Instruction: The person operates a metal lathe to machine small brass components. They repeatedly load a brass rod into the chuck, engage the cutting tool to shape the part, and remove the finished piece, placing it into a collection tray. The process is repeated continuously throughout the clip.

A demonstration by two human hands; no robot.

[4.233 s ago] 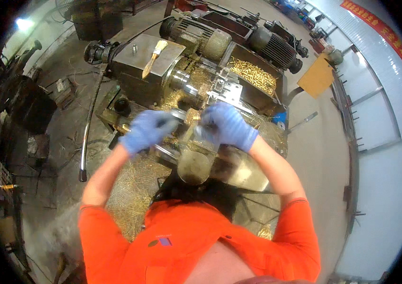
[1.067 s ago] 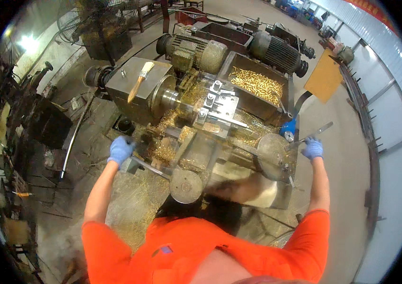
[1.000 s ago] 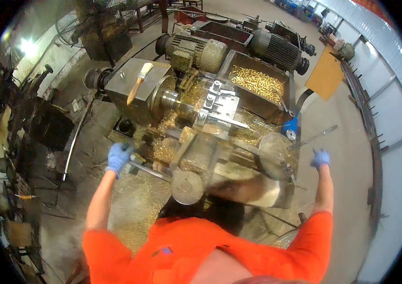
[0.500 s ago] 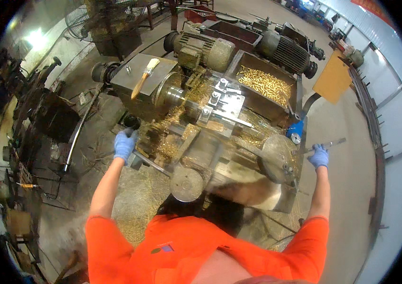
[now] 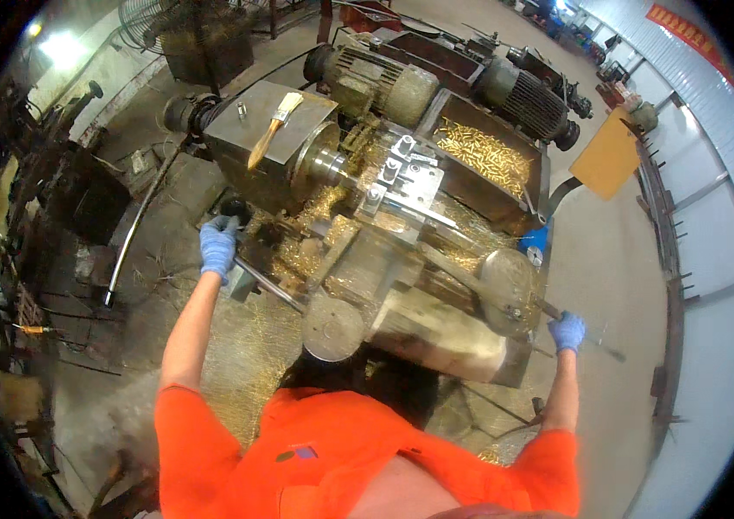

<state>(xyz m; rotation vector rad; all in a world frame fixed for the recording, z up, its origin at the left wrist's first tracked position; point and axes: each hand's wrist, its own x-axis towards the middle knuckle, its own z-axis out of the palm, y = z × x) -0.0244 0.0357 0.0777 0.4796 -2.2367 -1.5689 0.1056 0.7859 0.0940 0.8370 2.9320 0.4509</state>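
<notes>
I stand at a metal lathe (image 5: 367,216) covered in brass shavings. My left hand (image 5: 218,245), in a blue glove, grips a black knob on a lever (image 5: 233,210) at the machine's left side, below the headstock. My right hand (image 5: 567,329), also gloved in blue, is closed around a long steel handle bar (image 5: 596,344) that sticks out beside the round tailstock wheel (image 5: 508,278). A paint brush (image 5: 274,129) lies on top of the headstock. My orange sleeves fill the lower part of the view.
A tray of brass parts (image 5: 484,156) sits behind the slide, with two electric motors (image 5: 376,82) beyond it. An orange board (image 5: 607,153) stands at the right. Brass swarf covers the floor (image 5: 255,346). Dark machine parts and a curved pipe (image 5: 134,233) lie at the left.
Earlier both hands were together on the machine's middle. They have spread apart: the left went to the knob at the left, the right to the handle bar at the right.
</notes>
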